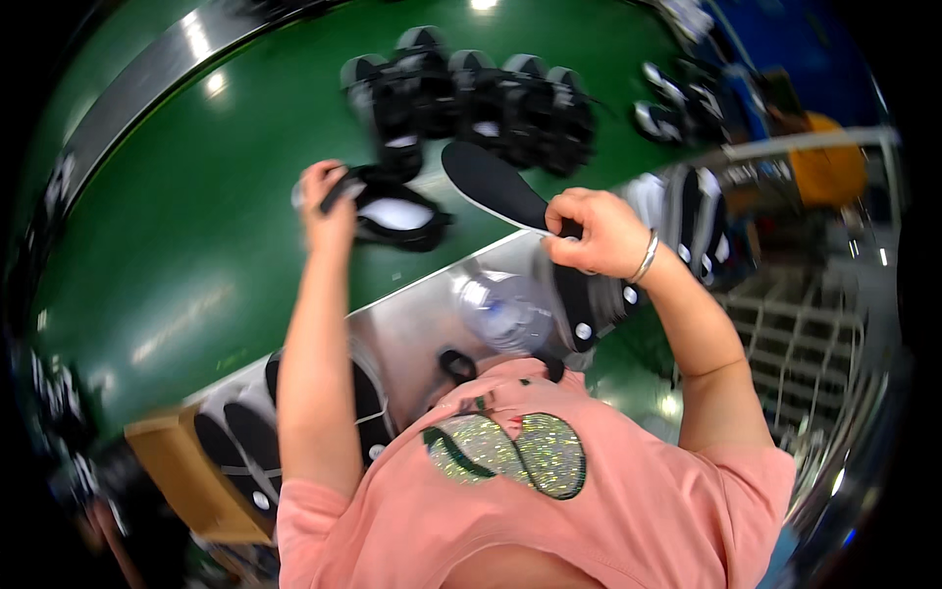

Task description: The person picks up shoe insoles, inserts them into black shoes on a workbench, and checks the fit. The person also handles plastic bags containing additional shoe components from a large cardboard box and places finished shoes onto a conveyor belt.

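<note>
In my right hand (601, 232) is a black insole (491, 185) with a pale edge, pinched at one end between thumb and fingers. Its wide rounded end points up and left over the green surface. My left hand (328, 201) is closed on a black shoe (422, 234) at one end. The shoe's opening faces up and shows a white inside. A gap separates the insole from the shoe. Motion blurs the left hand and the shoe a little.
Several black shoes (476, 98) stand in a row beyond my hands on the green surface (186, 226). On the metal ledge (392, 324) near me is a clear plastic container (505, 312). Insole stacks (574, 304) lie right. A cardboard box (177, 471) is lower left, a wire basket (805, 344) right.
</note>
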A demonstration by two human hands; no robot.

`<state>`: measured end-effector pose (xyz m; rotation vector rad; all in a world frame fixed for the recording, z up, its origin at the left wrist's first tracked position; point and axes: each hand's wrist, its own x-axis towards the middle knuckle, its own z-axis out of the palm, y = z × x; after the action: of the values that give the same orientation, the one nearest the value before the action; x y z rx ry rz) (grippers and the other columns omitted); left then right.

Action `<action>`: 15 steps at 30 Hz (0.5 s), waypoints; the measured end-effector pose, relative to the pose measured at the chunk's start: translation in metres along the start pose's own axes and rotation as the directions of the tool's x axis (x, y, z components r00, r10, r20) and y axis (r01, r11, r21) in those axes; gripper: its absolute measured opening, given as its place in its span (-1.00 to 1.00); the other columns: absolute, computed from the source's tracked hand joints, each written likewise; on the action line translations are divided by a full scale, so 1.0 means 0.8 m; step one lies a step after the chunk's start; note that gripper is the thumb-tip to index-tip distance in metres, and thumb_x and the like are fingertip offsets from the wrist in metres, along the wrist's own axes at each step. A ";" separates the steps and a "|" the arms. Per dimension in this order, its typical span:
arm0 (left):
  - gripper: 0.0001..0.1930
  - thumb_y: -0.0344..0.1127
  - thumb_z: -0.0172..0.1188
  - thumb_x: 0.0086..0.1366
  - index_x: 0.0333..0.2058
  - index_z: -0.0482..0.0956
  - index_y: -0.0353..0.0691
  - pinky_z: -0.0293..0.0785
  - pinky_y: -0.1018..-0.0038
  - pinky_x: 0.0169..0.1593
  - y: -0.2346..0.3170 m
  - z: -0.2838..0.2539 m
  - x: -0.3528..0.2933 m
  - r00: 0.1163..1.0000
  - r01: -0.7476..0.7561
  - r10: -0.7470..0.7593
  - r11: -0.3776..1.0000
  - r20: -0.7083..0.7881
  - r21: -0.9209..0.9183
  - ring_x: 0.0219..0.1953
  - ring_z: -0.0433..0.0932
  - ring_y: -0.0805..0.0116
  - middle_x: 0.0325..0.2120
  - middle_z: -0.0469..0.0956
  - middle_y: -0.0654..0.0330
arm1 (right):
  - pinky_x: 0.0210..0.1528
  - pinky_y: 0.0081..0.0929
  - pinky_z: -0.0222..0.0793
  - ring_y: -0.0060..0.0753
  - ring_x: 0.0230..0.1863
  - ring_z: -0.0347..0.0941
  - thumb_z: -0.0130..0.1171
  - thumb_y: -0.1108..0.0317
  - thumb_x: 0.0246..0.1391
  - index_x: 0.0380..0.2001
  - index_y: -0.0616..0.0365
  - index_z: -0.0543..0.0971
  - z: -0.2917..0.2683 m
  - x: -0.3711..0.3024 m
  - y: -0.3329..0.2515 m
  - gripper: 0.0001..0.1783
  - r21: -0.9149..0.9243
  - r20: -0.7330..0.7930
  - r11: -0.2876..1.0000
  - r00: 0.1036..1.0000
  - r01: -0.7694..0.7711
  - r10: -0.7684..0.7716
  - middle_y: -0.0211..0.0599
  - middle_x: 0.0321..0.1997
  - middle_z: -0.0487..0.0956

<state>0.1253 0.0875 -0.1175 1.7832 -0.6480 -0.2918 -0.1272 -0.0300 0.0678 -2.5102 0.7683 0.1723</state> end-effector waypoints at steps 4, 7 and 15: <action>-0.85 -0.50 -0.07 0.15 -0.27 0.34 -0.25 0.27 0.62 -0.20 0.015 -0.010 0.017 0.998 0.000 0.012 0.985 0.065 -0.174 -0.35 0.36 0.50 -0.40 0.36 0.27 | -0.42 -0.29 0.31 -0.15 -0.44 0.39 0.16 0.07 -0.33 -0.58 0.09 0.38 0.050 -0.122 0.064 -0.66 -0.142 -0.141 0.936 0.943 -0.322 0.303 -0.22 -0.51 0.40; -0.86 -0.37 -0.05 0.20 -0.28 0.35 -0.27 0.28 0.60 -0.20 0.017 0.014 0.015 0.993 0.015 0.004 0.988 0.121 -0.152 -0.35 0.35 0.50 -0.41 0.37 0.25 | -0.41 -0.28 0.33 -0.15 -0.43 0.40 0.13 -0.07 -0.26 -0.57 0.08 0.43 0.112 -0.182 0.092 -0.58 -0.280 -0.070 0.866 0.908 -0.414 0.412 -0.21 -0.46 0.43; -0.73 -0.26 -0.04 0.19 -0.22 0.37 -0.34 0.27 0.56 -0.16 -0.002 0.011 0.022 0.992 0.104 -0.093 0.987 0.090 -0.124 -0.30 0.35 0.43 -0.35 0.40 0.18 | -0.25 -0.23 0.33 -0.12 -0.20 0.37 0.12 -0.03 -0.18 -0.38 0.11 0.43 -0.019 -0.126 0.211 -0.57 -0.056 -0.626 0.650 0.534 -0.758 0.568 -0.18 -0.25 0.46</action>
<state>0.1358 0.0708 -0.1194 1.6888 -0.5880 -0.4684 -0.3050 -0.1083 0.0343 -2.4019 2.1346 -0.2272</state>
